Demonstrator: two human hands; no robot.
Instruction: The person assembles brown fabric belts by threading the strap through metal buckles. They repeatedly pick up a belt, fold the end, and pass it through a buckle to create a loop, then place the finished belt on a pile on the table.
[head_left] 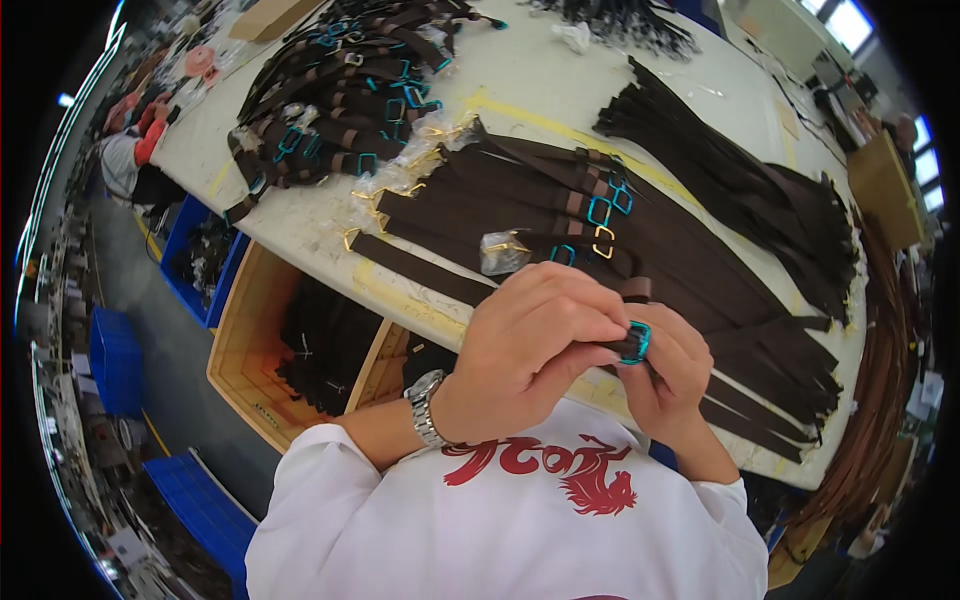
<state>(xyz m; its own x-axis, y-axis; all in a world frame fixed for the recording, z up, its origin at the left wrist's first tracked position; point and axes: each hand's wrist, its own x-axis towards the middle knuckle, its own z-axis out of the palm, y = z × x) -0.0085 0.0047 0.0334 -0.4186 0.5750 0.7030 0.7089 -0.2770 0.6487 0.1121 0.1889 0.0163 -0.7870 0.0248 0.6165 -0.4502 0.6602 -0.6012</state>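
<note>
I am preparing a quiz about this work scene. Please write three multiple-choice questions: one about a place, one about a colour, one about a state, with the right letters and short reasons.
1. Where does the finished heap of straps with buckles lie?
A. on the floor
B. at the far left of the table
C. in the wooden crate

2. What colour is the buckle between the hands?
A. teal
B. red
C. white

3. How is the dark strap held?
A. lying free on the table
B. by the right hand only
C. pinched by both the left hand and the right hand

Answers: 1 B, the heap rests on the tabletop's far left; 2 A, its frame shows blue-green; 3 C, fingers of both hands close on it.
</note>
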